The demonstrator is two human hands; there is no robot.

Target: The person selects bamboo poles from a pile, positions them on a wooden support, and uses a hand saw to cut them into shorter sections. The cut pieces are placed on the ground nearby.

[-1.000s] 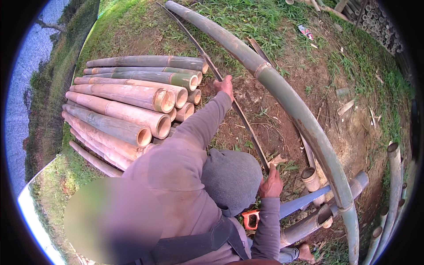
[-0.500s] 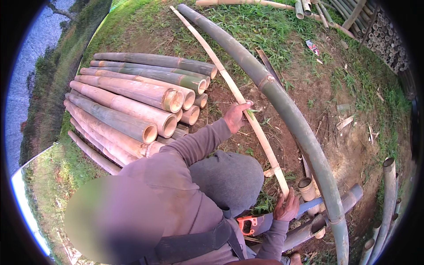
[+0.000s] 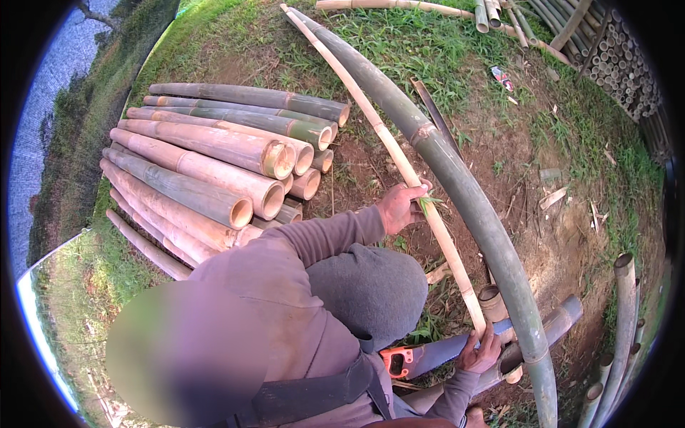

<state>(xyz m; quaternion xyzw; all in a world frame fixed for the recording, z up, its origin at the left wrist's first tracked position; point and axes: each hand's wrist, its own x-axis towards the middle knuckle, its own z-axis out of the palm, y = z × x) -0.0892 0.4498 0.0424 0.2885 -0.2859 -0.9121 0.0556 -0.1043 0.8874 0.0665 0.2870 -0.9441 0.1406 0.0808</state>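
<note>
Neither of my own hands shows in this view. The hands here belong to another person, in a grey-brown top (image 3: 285,299) and crouching at lower left. That person's left hand (image 3: 399,208) is closed around the middle of a long pale bamboo strip (image 3: 382,132), with a few green leaves beside the fingers. Their right hand (image 3: 479,354) has its fingers at the strip's near end. Just under that hand lies a handsaw (image 3: 428,357) with an orange handle. A long green bamboo pole (image 3: 457,171) runs alongside the strip and crosses it near the far end.
Cut bamboo lengths (image 3: 207,146) are stacked at left. A shorter bamboo piece (image 3: 556,324) lies beneath the green pole's near part. More poles (image 3: 625,299) stand at lower right, and a bamboo pile (image 3: 621,64) fills the far right corner. Grass and bare soil surround them.
The other person's hands have moved right and toward the lower edge with the bamboo strip, which now lies closer to the green pole. The handsaw and stacked bamboo look the same.
</note>
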